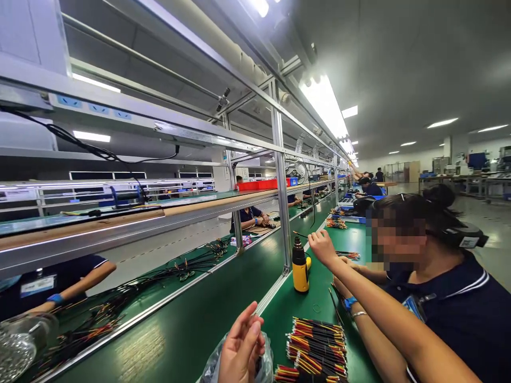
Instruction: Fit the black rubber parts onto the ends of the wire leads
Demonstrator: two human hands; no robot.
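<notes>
My left hand (240, 346) rises at the bottom of the view with its fingers apart, holding nothing I can make out. It is right in front of a clear plastic bag (266, 367). To its right, on the green bench mat (319, 298), lies a thick bundle of red, yellow and black wires (316, 346). A yellow-and-black bottle (300, 266) stands upright farther along the mat. My right hand is out of view.
A co-worker in a navy polo (435, 298) sits at the right, one hand (322, 248) raised near thin wires. An aluminium frame upright (282, 213) divides the benches. Black wire bundles (96, 319) lie on the left bench. Other workers line the benches.
</notes>
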